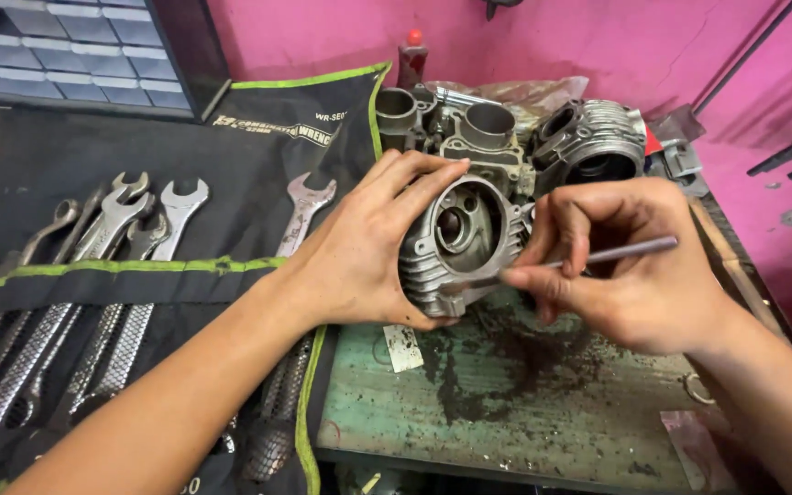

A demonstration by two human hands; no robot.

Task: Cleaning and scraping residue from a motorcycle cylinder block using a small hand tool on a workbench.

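While gripped — cylinder head (458, 240), white tag (402, 347) below

Wrench roll (93, 302) lies left of the cylinder head (456, 243); engine parts (515, 133) behind it.

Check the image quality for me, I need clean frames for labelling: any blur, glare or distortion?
Head view: mostly sharp and evenly lit; soft shine on the wrenches and the cylinder head held by the left hand; the thin tool in the right hand looks slightly soft; edges bend a little, wide-angle.
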